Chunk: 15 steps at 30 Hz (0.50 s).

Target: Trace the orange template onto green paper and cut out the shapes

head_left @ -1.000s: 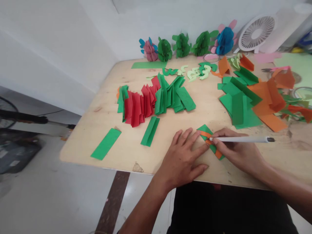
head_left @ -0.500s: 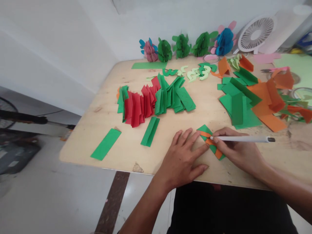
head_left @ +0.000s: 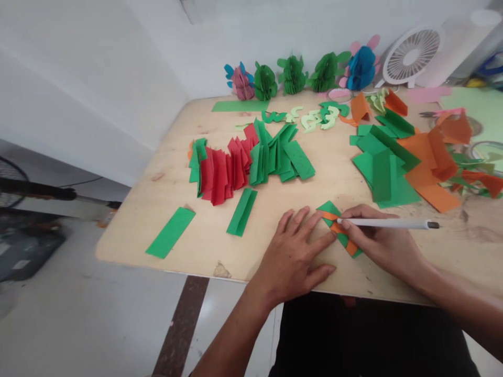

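Observation:
In the head view my right hand (head_left: pixel 383 243) pinches a white pen (head_left: pixel 393 223), its tip down at an orange paper cutout (head_left: pixel 330 215). That cutout lies on a folded green paper strip (head_left: pixel 329 206) near the table's front edge. My left hand (head_left: pixel 296 251) rests flat with fingers spread, its fingertips touching the strip and cutout from the left. Both hands partly hide the paper. Left of them lie a folded green strip (head_left: pixel 242 212) and a flat green strip (head_left: pixel 171 232).
Folded red papers (head_left: pixel 220 173) and green papers (head_left: pixel 279 154) stand at centre left. Green sheets (head_left: pixel 383 173) and orange sheets (head_left: pixel 426 157) are piled at right. Curved green cutouts (head_left: pixel 310 119), several paper figures (head_left: pixel 293 76) and a white fan (head_left: pixel 412 56) are at the back.
The pen's back end has shifted slightly left, with its tip still at the cutout. My left hand stays in place.

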### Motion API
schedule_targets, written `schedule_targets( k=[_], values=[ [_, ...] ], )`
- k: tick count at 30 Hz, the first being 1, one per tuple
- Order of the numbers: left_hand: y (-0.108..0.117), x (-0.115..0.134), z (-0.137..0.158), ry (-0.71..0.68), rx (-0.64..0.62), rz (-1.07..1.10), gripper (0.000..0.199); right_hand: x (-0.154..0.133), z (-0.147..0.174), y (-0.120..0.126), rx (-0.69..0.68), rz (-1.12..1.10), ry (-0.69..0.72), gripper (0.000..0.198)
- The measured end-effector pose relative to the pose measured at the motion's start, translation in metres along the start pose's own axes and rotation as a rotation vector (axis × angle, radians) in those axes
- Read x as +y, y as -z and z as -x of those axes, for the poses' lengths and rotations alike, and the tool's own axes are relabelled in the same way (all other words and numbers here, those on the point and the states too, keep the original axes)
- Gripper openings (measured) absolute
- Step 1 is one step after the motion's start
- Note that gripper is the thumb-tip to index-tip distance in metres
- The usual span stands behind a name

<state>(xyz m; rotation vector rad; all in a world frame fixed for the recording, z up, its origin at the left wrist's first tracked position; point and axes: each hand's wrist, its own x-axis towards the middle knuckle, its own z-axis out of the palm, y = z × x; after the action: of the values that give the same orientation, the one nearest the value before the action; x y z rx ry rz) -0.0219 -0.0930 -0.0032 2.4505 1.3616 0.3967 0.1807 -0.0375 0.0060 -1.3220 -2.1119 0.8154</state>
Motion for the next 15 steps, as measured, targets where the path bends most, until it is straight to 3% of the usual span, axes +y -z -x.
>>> schedule_targets(
  k=[9, 15],
  values=[
    [0.0003, 0.0001, 0.0007, 0.009, -0.010, 0.005, 0.053, -0.0014, 0.0003, 0.0016, -0.011, 0.009, 0.013, 0.014],
    [-0.0001, 0.0001, 0.0009, 0.007, -0.018, 0.013, 0.051, -0.0053, 0.0069, 0.0093, 0.094, 0.015, -0.020, 0.014]
  ],
)
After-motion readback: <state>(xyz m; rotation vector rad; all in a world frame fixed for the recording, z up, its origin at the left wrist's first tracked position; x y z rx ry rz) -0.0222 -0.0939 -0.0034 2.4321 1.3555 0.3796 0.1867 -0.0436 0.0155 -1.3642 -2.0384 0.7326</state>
